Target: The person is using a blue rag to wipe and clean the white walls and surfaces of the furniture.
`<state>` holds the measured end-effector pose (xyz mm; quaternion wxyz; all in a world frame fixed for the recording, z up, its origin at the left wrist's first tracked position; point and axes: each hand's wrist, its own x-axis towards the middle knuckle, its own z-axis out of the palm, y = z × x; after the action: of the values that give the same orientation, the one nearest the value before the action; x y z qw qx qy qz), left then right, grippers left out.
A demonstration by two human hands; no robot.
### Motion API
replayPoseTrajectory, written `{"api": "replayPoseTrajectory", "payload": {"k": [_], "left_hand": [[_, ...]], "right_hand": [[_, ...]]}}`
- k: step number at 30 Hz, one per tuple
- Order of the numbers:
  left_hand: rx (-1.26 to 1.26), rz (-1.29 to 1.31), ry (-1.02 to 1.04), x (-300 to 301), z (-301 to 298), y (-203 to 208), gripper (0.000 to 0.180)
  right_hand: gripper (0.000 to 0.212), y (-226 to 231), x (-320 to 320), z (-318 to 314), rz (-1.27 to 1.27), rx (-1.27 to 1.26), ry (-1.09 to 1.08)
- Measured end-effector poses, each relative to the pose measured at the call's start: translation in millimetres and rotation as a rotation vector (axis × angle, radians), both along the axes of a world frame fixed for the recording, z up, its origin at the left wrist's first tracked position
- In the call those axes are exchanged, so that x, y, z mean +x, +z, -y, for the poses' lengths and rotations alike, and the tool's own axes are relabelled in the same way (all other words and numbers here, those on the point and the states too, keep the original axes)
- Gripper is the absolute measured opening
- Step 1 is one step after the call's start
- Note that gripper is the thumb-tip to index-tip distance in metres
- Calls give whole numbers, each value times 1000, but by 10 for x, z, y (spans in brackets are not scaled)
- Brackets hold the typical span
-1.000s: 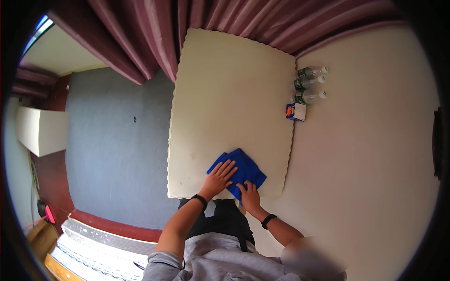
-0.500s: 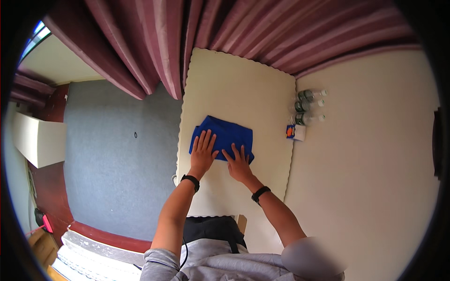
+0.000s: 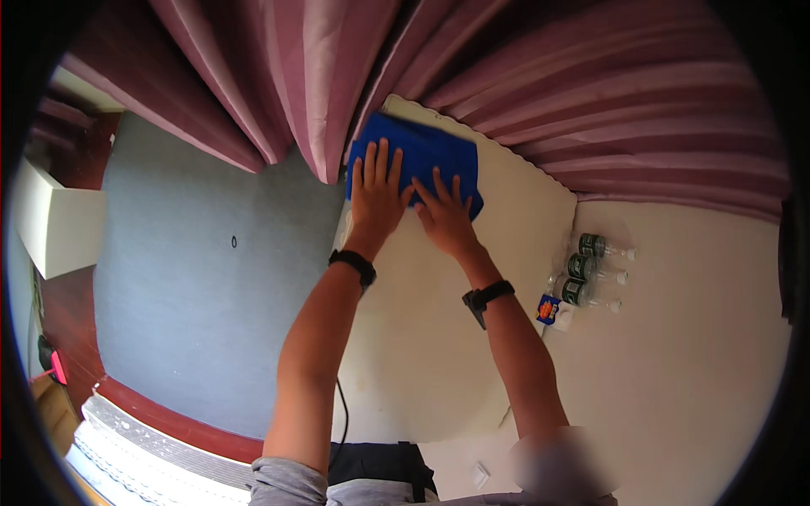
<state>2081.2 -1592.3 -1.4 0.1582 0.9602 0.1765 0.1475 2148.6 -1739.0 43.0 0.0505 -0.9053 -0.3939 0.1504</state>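
A folded blue cloth [image 3: 434,152] lies flat at the far left part of the cream table [image 3: 456,337], close to the curtain. My left hand [image 3: 378,192] rests palm down on its left half, fingers stretched out and pointing away from me. On the cloth's near right part lies my right hand [image 3: 444,212], with its fingers spread. Neither hand grips the fabric. Both wrists carry a black band.
Pink-purple curtains [image 3: 321,76] hang along the table's far edge. Three clear bottles [image 3: 582,268] and a small blue packet [image 3: 548,309] stand by the table's right edge. Left of the table is a grey-blue floor [image 3: 186,278], with a white box [image 3: 63,221] further left.
Both hands and the blue cloth have moved away from me across the table, toward the curtain. The view has also shifted, so the bottles appear lower and further right.
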Motion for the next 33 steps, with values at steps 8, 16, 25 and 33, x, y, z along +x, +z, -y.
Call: {"api": "replayPoseTrajectory", "payload": {"k": [8, 16, 25, 33], "left_hand": [[-670, -141, 33, 562, -686, -214, 78], [-849, -1, 25, 434, -621, -374, 80], [-1033, -98, -77, -1154, -219, -382, 78], [-1150, -132, -106, -3346, 385, -264, 75]], "right_hand": [[56, -56, 438, -695, 43, 54, 49], [57, -81, 449, -714, -11, -12, 29], [60, 154, -827, -307, -22, -23, 203], [66, 412, -2527, 268, -224, -162, 432]]}}
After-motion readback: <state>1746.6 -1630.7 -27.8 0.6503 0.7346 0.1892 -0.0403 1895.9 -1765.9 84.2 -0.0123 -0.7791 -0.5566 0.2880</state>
